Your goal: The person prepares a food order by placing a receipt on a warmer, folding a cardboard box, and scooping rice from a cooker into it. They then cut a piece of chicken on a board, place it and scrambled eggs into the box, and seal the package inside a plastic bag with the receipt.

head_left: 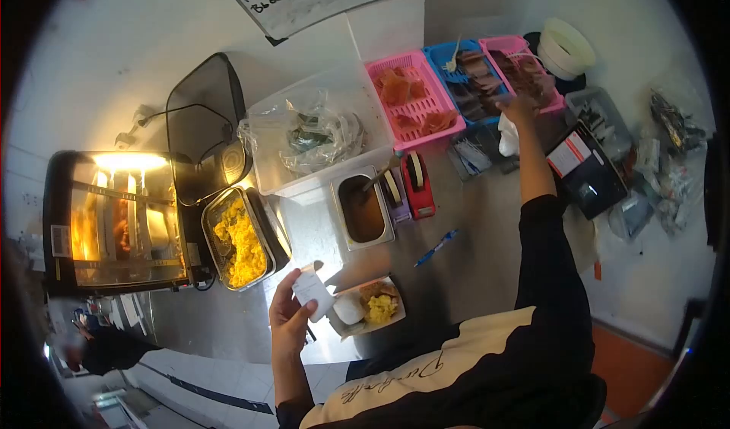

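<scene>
My left hand [290, 313] pinches a white paper slip [312, 293], like a receipt, between thumb and fingers. Just right of the slip is a small open food box [379, 325] with white rice [349, 309], yellow scrambled egg [382, 308] and a brown piece of food. My right hand [519, 110] stretches far forward, fingers curled at the front edge of the blue basket [435, 51] and the right pink basket [553, 102], which hold flat sachets. A crumpled white thing [508, 138] hangs beneath the right palm; what the fingers grip is hidden.
A steel tray of yellow egg [242, 243], a pan of brown sauce [363, 212] with a ladle, and a lit warming cabinet [122, 220] stand left. Tape dispensers [420, 185] and a blue pen [436, 249] lie mid-table. A black tablet [587, 169] is right. Another person [114, 349] is far left.
</scene>
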A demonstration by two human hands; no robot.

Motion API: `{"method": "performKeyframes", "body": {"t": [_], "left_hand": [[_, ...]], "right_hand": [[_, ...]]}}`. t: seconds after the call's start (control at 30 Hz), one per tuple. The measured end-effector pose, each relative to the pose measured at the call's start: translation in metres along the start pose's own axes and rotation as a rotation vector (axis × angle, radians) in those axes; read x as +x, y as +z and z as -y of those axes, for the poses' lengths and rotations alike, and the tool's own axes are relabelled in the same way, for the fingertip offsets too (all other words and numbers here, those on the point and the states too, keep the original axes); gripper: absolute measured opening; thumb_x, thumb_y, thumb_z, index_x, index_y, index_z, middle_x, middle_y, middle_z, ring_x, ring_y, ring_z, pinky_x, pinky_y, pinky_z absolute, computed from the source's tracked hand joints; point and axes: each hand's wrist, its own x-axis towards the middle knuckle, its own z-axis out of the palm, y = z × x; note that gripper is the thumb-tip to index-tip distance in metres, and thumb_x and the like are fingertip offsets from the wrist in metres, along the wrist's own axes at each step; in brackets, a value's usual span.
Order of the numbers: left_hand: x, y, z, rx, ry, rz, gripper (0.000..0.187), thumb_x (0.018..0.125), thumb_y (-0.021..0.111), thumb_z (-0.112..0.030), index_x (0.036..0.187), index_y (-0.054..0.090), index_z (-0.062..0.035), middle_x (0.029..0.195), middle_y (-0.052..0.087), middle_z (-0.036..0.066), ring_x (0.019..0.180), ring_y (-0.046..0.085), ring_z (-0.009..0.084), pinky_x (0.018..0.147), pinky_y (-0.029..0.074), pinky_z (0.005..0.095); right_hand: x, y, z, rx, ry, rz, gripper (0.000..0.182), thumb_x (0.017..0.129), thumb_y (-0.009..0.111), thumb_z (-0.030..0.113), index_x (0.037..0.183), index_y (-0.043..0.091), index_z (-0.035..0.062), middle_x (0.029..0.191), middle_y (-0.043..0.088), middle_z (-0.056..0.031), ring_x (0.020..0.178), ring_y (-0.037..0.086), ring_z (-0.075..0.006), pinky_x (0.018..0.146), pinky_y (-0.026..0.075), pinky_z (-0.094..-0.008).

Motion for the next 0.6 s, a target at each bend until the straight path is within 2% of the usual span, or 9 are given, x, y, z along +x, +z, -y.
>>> {"method": "performKeyframes", "body": {"t": [0.07, 0.17, 0.2, 0.3, 0.37, 0.43, 0.5, 0.57, 0.6], "left_hand": [[0.006, 0.013, 0.001, 0.076, 0.021, -0.017, 0.057, 0.074, 0.061, 0.010, 0.128, 0.045, -0.0025, 0.117, 0.054, 0.014, 0.109, 0.053, 0.0227, 0.093, 0.044, 0.0365], [0.003, 0.026, 0.006, 0.116, -0.052, -0.052, 0.055, 0.076, 0.061, 0.010, 0.126, 0.046, -0.0025, 0.115, 0.055, 0.011, 0.108, 0.053, 0.0206, 0.091, 0.045, 0.0334], [-0.001, 0.025, 0.012, 0.121, -0.079, -0.058, 0.054, 0.076, 0.061, 0.011, 0.126, 0.046, -0.0024, 0.114, 0.055, 0.011, 0.107, 0.053, 0.0202, 0.091, 0.045, 0.0332], [-0.010, 0.018, 0.021, 0.123, -0.103, -0.094, 0.052, 0.076, 0.061, 0.011, 0.125, 0.046, -0.0016, 0.112, 0.055, 0.010, 0.105, 0.054, 0.0190, 0.089, 0.046, 0.0323], [-0.016, 0.011, 0.022, 0.091, -0.093, -0.139, 0.052, 0.076, 0.060, 0.011, 0.124, 0.047, -0.0010, 0.113, 0.055, 0.010, 0.104, 0.055, 0.0190, 0.089, 0.046, 0.0320], [-0.023, 0.002, 0.027, 0.076, -0.058, -0.223, 0.050, 0.076, 0.058, 0.011, 0.124, 0.047, 0.0000, 0.114, 0.055, 0.012, 0.101, 0.057, 0.0192, 0.087, 0.047, 0.0317], [-0.033, -0.004, 0.025, 0.072, -0.046, -0.281, 0.050, 0.076, 0.058, 0.011, 0.124, 0.046, -0.0002, 0.116, 0.054, 0.012, 0.103, 0.055, 0.0191, 0.087, 0.047, 0.0313], [-0.044, -0.014, 0.024, 0.029, -0.011, -0.287, 0.050, 0.076, 0.059, 0.009, 0.124, 0.046, -0.0002, 0.119, 0.052, 0.011, 0.105, 0.054, 0.0193, 0.087, 0.046, 0.0314], [-0.050, -0.020, 0.026, 0.057, 0.007, -0.290, 0.050, 0.077, 0.059, 0.009, 0.124, 0.046, -0.0004, 0.119, 0.052, 0.011, 0.106, 0.053, 0.0194, 0.088, 0.046, 0.0318]], "right_hand": [[0.001, 0.021, 0.005, 0.000, 0.030, -0.030, 0.054, 0.072, 0.064, 0.053, 0.105, 0.065, 0.0103, 0.101, 0.065, -0.0107, 0.106, 0.056, -0.0326, 0.090, 0.033, -0.0621], [0.003, 0.026, 0.010, -0.082, 0.073, 0.087, 0.050, 0.076, 0.060, 0.051, 0.103, 0.065, 0.0103, 0.103, 0.064, -0.0104, 0.106, 0.056, -0.0323, 0.089, 0.033, -0.0609], [0.010, 0.054, -0.001, -0.147, 0.053, -0.063, 0.039, 0.080, 0.057, 0.043, 0.098, 0.065, 0.0089, 0.099, 0.065, -0.0122, 0.097, 0.060, -0.0312, 0.082, 0.040, -0.0567], [0.048, 0.065, -0.022, -0.098, -0.083, 0.160, 0.033, 0.082, 0.056, 0.036, 0.098, 0.067, 0.0098, 0.099, 0.064, -0.0162, 0.096, 0.061, -0.0332, 0.085, 0.043, -0.0501], [0.092, 0.117, -0.063, -0.263, -0.307, 0.038, 0.031, 0.084, 0.054, 0.031, 0.097, 0.067, 0.0056, 0.095, 0.065, -0.0163, 0.091, 0.062, -0.0344, 0.079, 0.048, -0.0413], [0.059, 0.056, -0.064, 0.407, -0.180, 0.060, 0.031, 0.086, 0.051, 0.027, 0.096, 0.065, 0.0009, 0.090, 0.065, -0.0165, 0.090, 0.062, -0.0324, 0.077, 0.049, -0.0388], [0.009, -0.018, -0.048, 0.675, -0.350, -0.014, 0.028, 0.090, 0.048, 0.023, 0.100, 0.063, 0.0014, 0.093, 0.065, -0.0167, 0.092, 0.063, -0.0292, 0.080, 0.050, -0.0370], [-0.031, -0.027, -0.047, 1.404, -0.228, 0.104, 0.026, 0.090, 0.047, 0.026, 0.098, 0.061, 0.0064, 0.094, 0.065, -0.0094, 0.088, 0.064, -0.0261, 0.072, 0.052, -0.0349], [-0.061, -0.048, -0.038, 1.515, -0.207, 0.244, 0.026, 0.090, 0.046, 0.026, 0.101, 0.060, 0.0075, 0.098, 0.064, -0.0095, 0.091, 0.063, -0.0255, 0.072, 0.053, -0.0350]]}}
